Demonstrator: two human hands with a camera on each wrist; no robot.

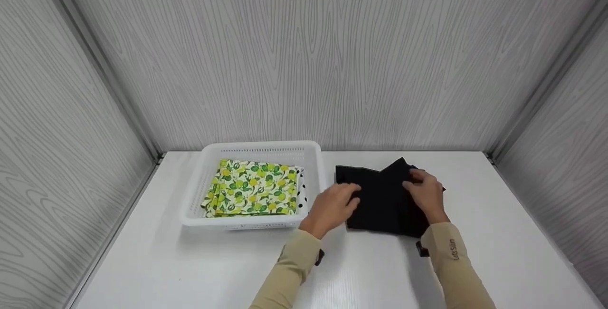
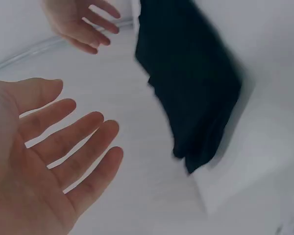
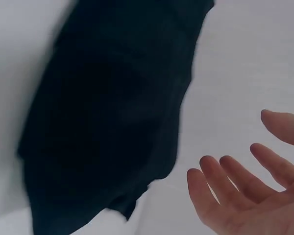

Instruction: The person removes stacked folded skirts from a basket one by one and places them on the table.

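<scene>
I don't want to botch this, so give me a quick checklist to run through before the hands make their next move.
1. Left hand free: ok, fingers spread and holding nothing.
2. Right hand free: ok, its wrist view shows the fingers apart from the cloth.
3. Black cloth squared up: not ok, its far edge has a notch and a corner pokes up beside it.
4. Layers beneath the black cloth's top: cannot tell, mostly hidden.
5. White basket upright: ok, sitting left of the black cloth.
6. Basket vacant: not ok, it holds fruit-print cloth and dotted cloth.
</scene>
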